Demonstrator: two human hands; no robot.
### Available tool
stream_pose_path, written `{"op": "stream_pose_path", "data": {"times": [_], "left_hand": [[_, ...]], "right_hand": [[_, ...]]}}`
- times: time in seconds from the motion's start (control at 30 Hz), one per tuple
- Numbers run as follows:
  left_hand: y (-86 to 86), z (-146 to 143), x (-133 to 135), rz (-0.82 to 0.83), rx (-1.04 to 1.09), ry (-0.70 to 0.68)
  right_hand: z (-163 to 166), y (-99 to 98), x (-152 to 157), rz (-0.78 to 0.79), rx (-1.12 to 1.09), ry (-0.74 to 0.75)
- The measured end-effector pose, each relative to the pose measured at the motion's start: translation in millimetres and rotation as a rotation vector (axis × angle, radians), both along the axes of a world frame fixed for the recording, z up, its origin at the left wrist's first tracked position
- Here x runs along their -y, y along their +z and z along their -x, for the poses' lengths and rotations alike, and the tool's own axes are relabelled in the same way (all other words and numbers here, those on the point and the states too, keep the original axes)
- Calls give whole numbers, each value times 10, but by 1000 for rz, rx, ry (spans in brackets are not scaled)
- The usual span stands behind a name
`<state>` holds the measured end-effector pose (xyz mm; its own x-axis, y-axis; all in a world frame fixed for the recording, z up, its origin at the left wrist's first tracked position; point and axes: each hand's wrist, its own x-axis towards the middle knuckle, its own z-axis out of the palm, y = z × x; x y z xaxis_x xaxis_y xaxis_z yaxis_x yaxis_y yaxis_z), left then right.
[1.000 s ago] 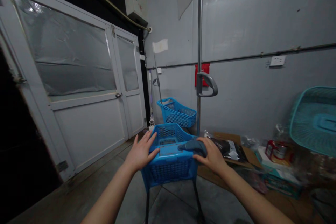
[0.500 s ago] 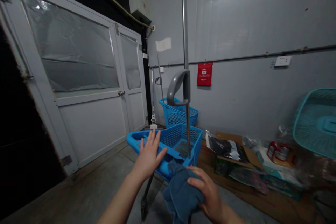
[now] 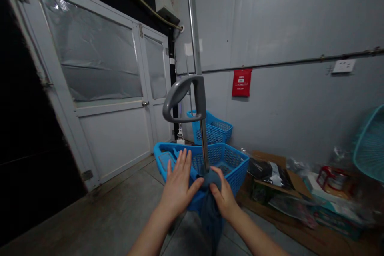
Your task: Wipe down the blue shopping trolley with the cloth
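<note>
Fingers (image 3: pixel 179 165) of the left hand (image 3: pixel 179 189) are spread wide & flat on the near rim of the blue plastic mesh basket (image 3: pixel 231 164). Fingers of the right hand (image 3: pixel 225 201) curl tight round a dark blue-grey cloth (image 3: pixel 210 212), bunched at the basket's near rim by the foot of its steel pole (image 3: pixel 196 48); the rest of the cloth hangs below the basket. A grey loop handle (image 3: pixel 180 92) sits on the pole above the basket. A second blue basket (image 3: pixel 214 128) stands behind it, w/ a cardboard box (image 3: pixel 264 156) to its right.
</note>
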<state>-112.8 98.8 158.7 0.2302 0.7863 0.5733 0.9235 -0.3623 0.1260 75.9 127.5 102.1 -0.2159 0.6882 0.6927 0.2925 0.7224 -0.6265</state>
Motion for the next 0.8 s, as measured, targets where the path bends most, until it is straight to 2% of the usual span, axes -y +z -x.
{"op": "stream_pose_path", "data": {"times": [0.1, 0.23, 0.37, 0.47, 0.6, 0.67, 0.73, 0.8], "left_hand": [[2, 98, -5, 10, -13, -5], [25, 209, -26, 3, -26, -12], [46, 296, -45, 32, -43, -17], [39, 354, -66, 34, -47, -16], [20, 390, -88, 41, -37, -20], [20, 390, -90, 43, -28, -25], [27, 385, -87, 44, -17, -29], [35, 381, -81, 47, -6, -33]], "right_hand": [[-83, -266, -137, 19, 113, 70], [-385, -337, -457, 67, 225, 114], [-791, -311, -854, 186, 155, -63], [-972, -132, -1047, 189, 33, -211], [-888, 302, -996, 110, -265, -337], [-752, 420, -876, 62, -353, -340], [-611, 369, -741, 17, -291, -280], [-512, 173, -628, 23, -112, -151]]}}
